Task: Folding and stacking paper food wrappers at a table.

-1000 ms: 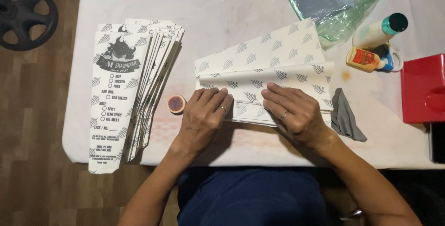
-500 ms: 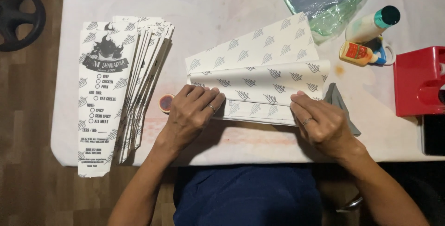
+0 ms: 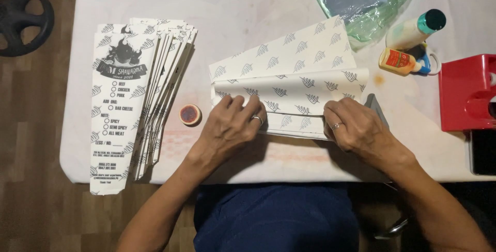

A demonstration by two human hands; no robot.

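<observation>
Both my left hand [image 3: 232, 123] and right hand [image 3: 356, 125] press flat, unclenched, on the folded white leaf-patterned paper sheet [image 3: 294, 89] mid-counter [image 3: 248, 9], pinning its crease, finished printed paper sleeves [image 3: 137, 102] stacked left.

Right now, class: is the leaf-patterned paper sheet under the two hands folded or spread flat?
Folded. The leaf-patterned sheet has flaps overlapping along creases, and the left hand and right hand press its lower edge down.

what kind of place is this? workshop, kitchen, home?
Probably a home or small-shop table used for hand-making paper food bags. A stack of finished printed bags lies at one side, both hands press a folded patterned sheet, and glue bottles stand nearby on the white-covered table.
</observation>
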